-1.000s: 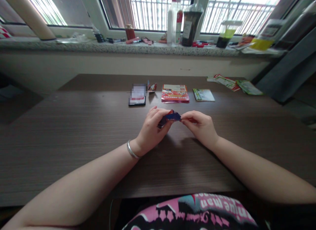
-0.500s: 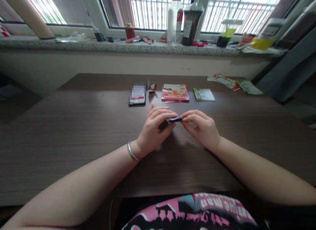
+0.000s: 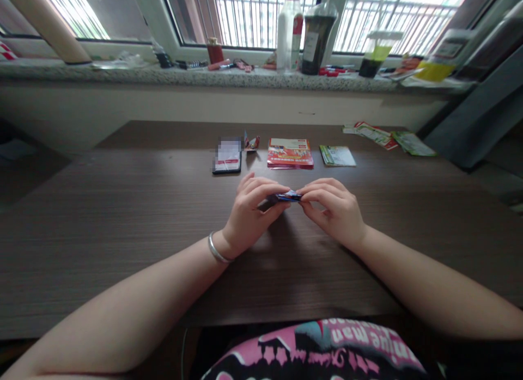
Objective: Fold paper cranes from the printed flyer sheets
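A small folded piece of blue and red paper [image 3: 286, 196] is pinched between both hands just above the dark wooden table [image 3: 122, 216]. My left hand [image 3: 249, 211], with a silver bangle on the wrist, grips its left end with curled fingers. My right hand [image 3: 335, 208] pinches its right end with thumb and fingertips. The paper lies almost flat, edge on to the camera, so its shape is hard to make out.
Behind the hands lie a phone [image 3: 227, 156], a small folded paper figure [image 3: 250, 143], a red stack of leaflets [image 3: 290, 153] and a green and white card [image 3: 337, 156]. More leaflets [image 3: 388, 138] lie at the far right. Bottles and cups [image 3: 314, 34] stand on the windowsill.
The paper has been turned from tilted, showing its blue face, to nearly flat and edge on. Both hands' fingers have closed in tighter over it, staying in the same spot.
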`<act>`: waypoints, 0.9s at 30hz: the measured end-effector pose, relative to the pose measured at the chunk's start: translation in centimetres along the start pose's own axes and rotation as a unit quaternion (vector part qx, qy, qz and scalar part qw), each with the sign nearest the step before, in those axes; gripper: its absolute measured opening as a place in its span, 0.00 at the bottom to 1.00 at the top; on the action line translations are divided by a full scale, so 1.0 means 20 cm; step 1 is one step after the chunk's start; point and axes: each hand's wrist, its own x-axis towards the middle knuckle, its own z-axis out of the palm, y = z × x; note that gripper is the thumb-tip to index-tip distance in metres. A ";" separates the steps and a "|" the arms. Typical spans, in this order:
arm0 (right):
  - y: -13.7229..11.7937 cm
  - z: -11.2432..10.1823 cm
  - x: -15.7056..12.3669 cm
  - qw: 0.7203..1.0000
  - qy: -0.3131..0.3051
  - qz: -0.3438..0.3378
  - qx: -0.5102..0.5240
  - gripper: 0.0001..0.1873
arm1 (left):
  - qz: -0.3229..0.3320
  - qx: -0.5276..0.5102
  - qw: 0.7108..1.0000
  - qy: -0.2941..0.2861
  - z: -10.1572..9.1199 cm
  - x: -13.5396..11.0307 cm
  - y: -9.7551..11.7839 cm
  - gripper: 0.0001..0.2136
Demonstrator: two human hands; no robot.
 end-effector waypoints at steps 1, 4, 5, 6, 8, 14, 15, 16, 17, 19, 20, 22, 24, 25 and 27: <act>0.00 0.00 0.00 1.000 0.003 0.001 -0.001 0.07 | 0.007 -0.002 1.000 0.000 0.00 0.00 0.00 0.05; 0.00 0.00 0.00 1.000 0.012 0.005 0.002 0.07 | 0.010 -0.009 1.000 0.002 0.00 0.00 0.00 0.03; 0.00 0.00 0.00 1.000 0.014 0.006 0.007 0.08 | 0.007 -0.010 1.000 0.005 0.00 0.00 -0.01 0.03; 0.00 0.00 0.01 1.000 0.017 0.009 0.012 0.08 | 0.005 -0.012 1.000 0.009 0.00 0.00 -0.01 0.03; -0.01 0.00 0.01 0.999 0.026 0.013 0.026 0.08 | 0.001 -0.021 1.000 0.018 0.01 0.00 -0.01 0.03; -0.01 0.01 0.01 0.995 0.050 0.044 0.069 0.07 | -0.051 -0.107 0.993 0.026 0.02 -0.01 -0.02 0.02; -0.01 0.02 0.00 0.994 0.053 0.061 0.079 0.08 | -0.058 -0.125 0.990 0.026 0.03 -0.02 -0.02 0.02; -0.01 0.02 0.00 0.991 0.055 0.079 0.089 0.09 | -0.064 -0.140 0.988 0.025 0.03 -0.02 -0.02 0.02; -0.01 0.02 0.00 0.989 0.055 0.096 0.096 0.10 | -0.069 -0.153 0.985 0.024 0.03 -0.02 -0.02 0.02; 0.00 0.03 -0.01 0.987 0.052 0.112 0.100 0.11 | -0.075 -0.169 0.983 0.020 0.03 -0.03 -0.03 0.02; 0.00 0.03 -0.01 0.988 0.050 0.111 0.100 0.11 | -0.075 -0.172 0.982 0.018 0.03 -0.03 -0.03 0.03; 0.01 0.03 -0.01 0.989 0.050 0.103 0.098 0.10 | -0.073 -0.170 0.983 0.016 0.03 -0.03 -0.03 0.03; 0.01 0.03 0.00 0.989 0.053 0.100 0.100 0.09 | -0.070 -0.163 0.984 0.019 0.03 -0.03 -0.03 0.02; 0.01 0.03 0.00 0.988 0.053 0.102 0.101 0.08 | -0.069 -0.159 0.985 0.021 0.03 -0.03 -0.03 0.02; 0.00 0.03 0.00 0.988 0.053 0.107 0.099 0.07 | -0.066 -0.153 0.986 0.027 0.03 -0.03 -0.02 0.02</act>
